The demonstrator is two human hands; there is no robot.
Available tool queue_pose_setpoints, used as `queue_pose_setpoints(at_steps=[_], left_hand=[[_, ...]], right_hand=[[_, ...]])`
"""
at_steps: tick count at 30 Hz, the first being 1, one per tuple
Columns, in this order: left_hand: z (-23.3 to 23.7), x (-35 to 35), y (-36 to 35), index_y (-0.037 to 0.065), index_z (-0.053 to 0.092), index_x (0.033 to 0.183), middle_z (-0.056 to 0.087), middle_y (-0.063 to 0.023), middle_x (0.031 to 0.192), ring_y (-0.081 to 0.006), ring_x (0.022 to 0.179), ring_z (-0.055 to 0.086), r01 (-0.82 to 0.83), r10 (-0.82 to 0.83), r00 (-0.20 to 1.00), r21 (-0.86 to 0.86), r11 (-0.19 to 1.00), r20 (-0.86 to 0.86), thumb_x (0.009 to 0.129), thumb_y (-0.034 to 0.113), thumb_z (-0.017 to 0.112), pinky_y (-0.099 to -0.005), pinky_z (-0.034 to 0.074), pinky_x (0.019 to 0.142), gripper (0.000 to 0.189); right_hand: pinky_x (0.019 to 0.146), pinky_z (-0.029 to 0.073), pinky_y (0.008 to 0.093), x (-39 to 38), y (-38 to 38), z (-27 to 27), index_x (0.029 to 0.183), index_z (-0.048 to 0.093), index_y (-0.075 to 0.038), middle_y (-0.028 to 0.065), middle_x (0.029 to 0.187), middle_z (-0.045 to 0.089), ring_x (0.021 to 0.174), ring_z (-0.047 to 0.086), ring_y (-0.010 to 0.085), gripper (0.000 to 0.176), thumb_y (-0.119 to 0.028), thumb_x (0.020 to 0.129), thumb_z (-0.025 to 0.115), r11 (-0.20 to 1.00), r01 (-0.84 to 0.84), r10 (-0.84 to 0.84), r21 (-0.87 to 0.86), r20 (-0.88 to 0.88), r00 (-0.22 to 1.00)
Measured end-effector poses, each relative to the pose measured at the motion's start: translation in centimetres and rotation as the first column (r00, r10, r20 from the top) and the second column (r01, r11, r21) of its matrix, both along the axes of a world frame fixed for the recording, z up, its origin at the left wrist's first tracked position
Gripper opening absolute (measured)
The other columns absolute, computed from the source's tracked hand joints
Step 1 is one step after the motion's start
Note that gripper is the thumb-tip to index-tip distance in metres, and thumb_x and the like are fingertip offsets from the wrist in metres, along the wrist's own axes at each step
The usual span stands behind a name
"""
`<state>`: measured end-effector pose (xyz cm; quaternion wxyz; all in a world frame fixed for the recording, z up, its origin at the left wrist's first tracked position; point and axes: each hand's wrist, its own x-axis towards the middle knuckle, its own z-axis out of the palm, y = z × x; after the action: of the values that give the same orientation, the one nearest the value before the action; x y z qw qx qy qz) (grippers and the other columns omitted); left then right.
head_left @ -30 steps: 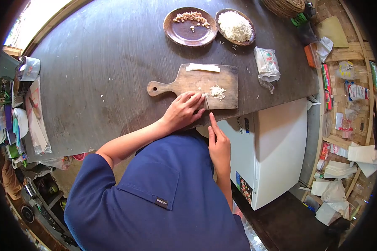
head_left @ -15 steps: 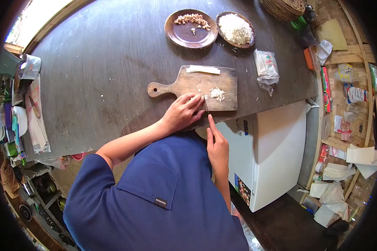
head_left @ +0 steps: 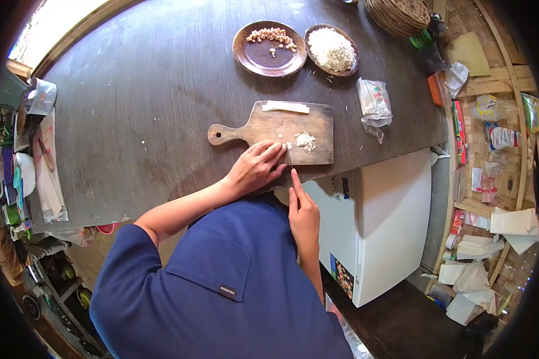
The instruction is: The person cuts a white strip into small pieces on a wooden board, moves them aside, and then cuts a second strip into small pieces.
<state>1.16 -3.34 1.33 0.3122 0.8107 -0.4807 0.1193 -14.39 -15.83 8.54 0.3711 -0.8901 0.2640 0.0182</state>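
A wooden cutting board (head_left: 317, 119) with a handle lies near the table's front edge. My left hand (head_left: 259, 164) rests over its lower edge, fingers bent together and pressing white food strips against the wood. My right hand (head_left: 303, 209) grips a knife (head_left: 290, 157), index finger stretched along its back; the thin blade stands right at the left fingertips, on the cut end of the strips. Just right of the blade is a small heap of white matchstick pieces (head_left: 306, 141). Longer white strips (head_left: 285, 106) lie along the board's far edge.
Beyond the board are a brown plate (head_left: 269, 65) with chopped brownish pieces and a bowl of white shreds (head_left: 332, 49). A plastic-wrapped packet (head_left: 374, 100) lies to the right. A white refrigerator (head_left: 395, 221) stands below the table's right front edge. A wicker basket (head_left: 398, 15) is at the far right.
The whole view has shifted slightly, so the board and dishes appear a little lower and further left. Both hands keep nearly the same place on the board, the knife still at the strips.
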Motion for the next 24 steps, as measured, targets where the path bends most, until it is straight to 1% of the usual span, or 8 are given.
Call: queue_pose_setpoints(at_steps=[5, 8, 10, 12, 14, 18, 22, 24], left_hand=[[-0.3, -0.1, 0.1, 0.0, 0.069, 0.132, 0.063, -0.0119, 0.129, -0.0282, 0.12, 0.061, 0.0, 0.0, 1.0, 0.025, 1.0, 0.001, 0.09, 0.025, 0.079, -0.0392, 0.053, 0.104, 0.05], [-0.1, -0.1, 0.2, 0.0, 0.069, 0.132, 0.063, -0.012, 0.128, -0.0287, 0.12, 0.061, 0.001, 0.0, 1.0, 0.032, 0.999, -0.011, 0.09, 0.026, 0.078, -0.0393, 0.053, 0.104, 0.05], [-0.1, 0.0, 0.1, -0.004, 0.067, 0.13, 0.065, -0.0138, 0.124, -0.0282, 0.119, 0.062, 0.002, -0.004, 0.999, 0.055, 0.998, 0.039, 0.093, 0.03, 0.075, -0.0387, 0.052, 0.104, 0.05], [0.2, -0.1, 0.1, -0.004, 0.067, 0.13, 0.064, -0.0135, 0.124, -0.0277, 0.118, 0.062, 0.021, -0.023, 0.999, 0.053, 0.998, 0.041, 0.093, 0.03, 0.075, -0.0384, 0.052, 0.104, 0.052], [-0.1, -0.3, 0.0, -0.003, 0.068, 0.13, 0.064, -0.0132, 0.129, -0.0302, 0.119, 0.062, 0.003, -0.003, 1.0, 0.035, 0.999, -0.022, 0.089, 0.024, 0.08, -0.0404, 0.054, 0.103, 0.051], [-0.2, -0.2, 0.0, -0.003, 0.069, 0.129, 0.065, -0.0137, 0.128, -0.0305, 0.119, 0.063, -0.006, 0.006, 1.0, 0.021, 1.0, -0.008, 0.088, 0.025, 0.081, -0.0411, 0.054, 0.103, 0.051], [-0.5, -0.1, 0.1, -0.003, 0.069, 0.13, 0.065, -0.0143, 0.129, -0.0307, 0.119, 0.063, 0.019, -0.019, 1.0, 0.013, 1.0, 0.005, 0.089, 0.025, 0.08, -0.0412, 0.054, 0.103, 0.051], [-0.3, -0.1, 0.1, -0.004, 0.069, 0.131, 0.065, -0.0148, 0.13, -0.0309, 0.119, 0.063, 0.007, -0.007, 1.0, 0.026, 1.0, -0.006, 0.089, 0.024, 0.08, -0.0412, 0.054, 0.103, 0.052]], right_hand=[[0.078, 0.054, 0.0442, 1.3, -0.2, -1.4, 0.157, 0.056, -0.028, 0.0237, 0.095, 0.071, 0.081, 0.068, 0.0397, 0.047, -0.021, 0.11, 0.059, 0.999, 0.003, -0.003, -0.035, 0.008, 1.0], [0.077, 0.054, 0.0443, 2.3, -0.2, -1.1, 0.156, 0.056, -0.026, 0.025, 0.101, 0.072, 0.082, 0.069, 0.0408, 0.046, -0.021, 0.111, 0.058, 1.0, -0.016, 0.015, 0.003, 0.126, 0.992], [0.078, 0.054, 0.0447, 2.0, -0.3, -0.1, 0.156, 0.056, -0.025, 0.0255, 0.107, 0.073, 0.085, 0.07, 0.0419, 0.045, -0.022, 0.111, 0.057, 1.0, 0.001, -0.002, 0.014, 0.037, 0.999], [0.078, 0.054, 0.0459, 0.5, 0.2, -0.6, 0.156, 0.056, -0.027, 0.0242, 0.103, 0.073, 0.087, 0.07, 0.0422, 0.046, -0.022, 0.111, 0.057, 1.0, 0.019, -0.019, -0.01, 0.04, 0.999], [0.069, 0.054, 0.0501, -0.5, 0.4, -0.8, 0.158, 0.052, -0.037, 0.0166, 0.084, 0.066, 0.076, 0.07, 0.0399, 0.05, -0.025, 0.11, 0.058, 0.996, -0.01, 0.015, -0.083, 0.062, 0.998], [0.079, 0.055, 0.0491, 0.8, 0.4, -0.5, 0.156, 0.057, -0.03, 0.024, 0.098, 0.072, 0.089, 0.07, 0.0446, 0.046, -0.023, 0.11, 0.057, 1.0, 0.018, -0.018, -0.024, -0.023, 1.0], [0.078, 0.054, 0.0494, 2.5, 0.0, -1.9, 0.156, 0.057, -0.029, 0.0246, 0.102, 0.073, 0.089, 0.07, 0.0447, 0.046, -0.023, 0.11, 0.058, 1.0, 0.006, -0.005, -0.007, 0.056, 0.998], [0.07, 0.055, 0.0506, 2.4, -0.3, -2.3, 0.157, 0.053, -0.038, 0.0167, 0.083, 0.065, 0.077, 0.069, 0.0416, 0.048, -0.028, 0.11, 0.057, 0.998, -0.013, 0.023, -0.056, 0.195, 0.981]])
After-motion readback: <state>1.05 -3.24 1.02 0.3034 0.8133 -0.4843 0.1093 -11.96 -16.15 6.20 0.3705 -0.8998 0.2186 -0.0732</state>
